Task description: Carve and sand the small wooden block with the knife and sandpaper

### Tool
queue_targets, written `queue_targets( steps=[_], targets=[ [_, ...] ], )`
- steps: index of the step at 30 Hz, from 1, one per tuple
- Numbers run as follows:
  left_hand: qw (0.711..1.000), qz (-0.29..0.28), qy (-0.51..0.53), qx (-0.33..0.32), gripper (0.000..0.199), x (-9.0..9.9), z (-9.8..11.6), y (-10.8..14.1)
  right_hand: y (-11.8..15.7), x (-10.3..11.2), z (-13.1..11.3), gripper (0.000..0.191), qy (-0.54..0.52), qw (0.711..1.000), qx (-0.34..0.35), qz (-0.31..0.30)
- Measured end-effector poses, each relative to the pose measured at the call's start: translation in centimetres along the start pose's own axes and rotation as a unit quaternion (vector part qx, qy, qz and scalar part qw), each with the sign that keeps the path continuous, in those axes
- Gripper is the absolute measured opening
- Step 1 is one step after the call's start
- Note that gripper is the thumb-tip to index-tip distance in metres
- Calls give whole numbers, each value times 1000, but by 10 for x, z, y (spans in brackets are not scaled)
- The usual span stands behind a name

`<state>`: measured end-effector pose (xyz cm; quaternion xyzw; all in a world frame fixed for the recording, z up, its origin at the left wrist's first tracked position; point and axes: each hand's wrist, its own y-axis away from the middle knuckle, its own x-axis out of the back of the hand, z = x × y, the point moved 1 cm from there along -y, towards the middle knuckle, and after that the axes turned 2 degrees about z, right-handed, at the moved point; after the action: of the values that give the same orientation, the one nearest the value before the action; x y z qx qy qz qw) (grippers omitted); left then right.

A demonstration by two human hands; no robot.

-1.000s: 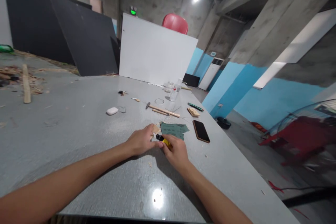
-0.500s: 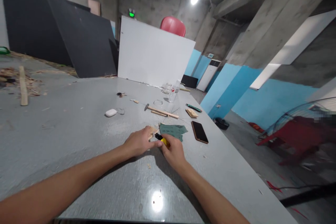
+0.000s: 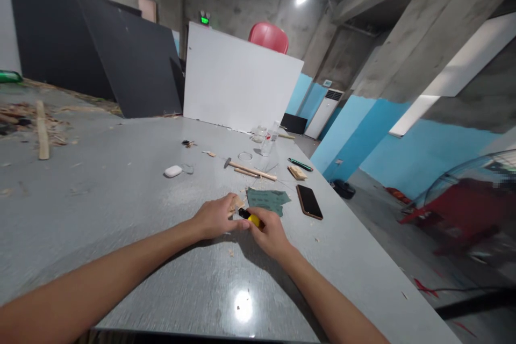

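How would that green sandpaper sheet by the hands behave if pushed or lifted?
The sandpaper sheet lies flat on the table with ragged, torn-looking edges, so it is probably thin and floppy and would sag from one corner. It looks light for its area, so a side push likely slides it. Its gritty face, if down, may drag rather than slip.

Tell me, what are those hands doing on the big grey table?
The right hand grips a small yellow and black cutter. The left hand holds a little piece of wood down on the grey table, right beside the tool. Green sandpaper and a phone lie just past them, with wood chips scattered around.
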<state>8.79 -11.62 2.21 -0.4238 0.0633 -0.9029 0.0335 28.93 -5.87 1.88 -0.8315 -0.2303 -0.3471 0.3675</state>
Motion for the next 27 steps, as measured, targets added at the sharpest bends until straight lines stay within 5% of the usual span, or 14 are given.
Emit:
queue_targets(
  steps=[6,11,21,27],
  targets=[
    [999,26,-24,31,63,-3,1,-3,-2,-8,2,32,-8,992,-87,89],
    [997,33,-71,8,57,-9,7,4,-11,7,8,41,-46,968,-138,207],
    [999,20,13,29,72,-5,2,0,-3,-5,-3,35,-68,992,-85,59],
    [999,23,14,32,72,-4,1,1,-5,-3,-7,55,-237,962,-135,-13]
  ],
)
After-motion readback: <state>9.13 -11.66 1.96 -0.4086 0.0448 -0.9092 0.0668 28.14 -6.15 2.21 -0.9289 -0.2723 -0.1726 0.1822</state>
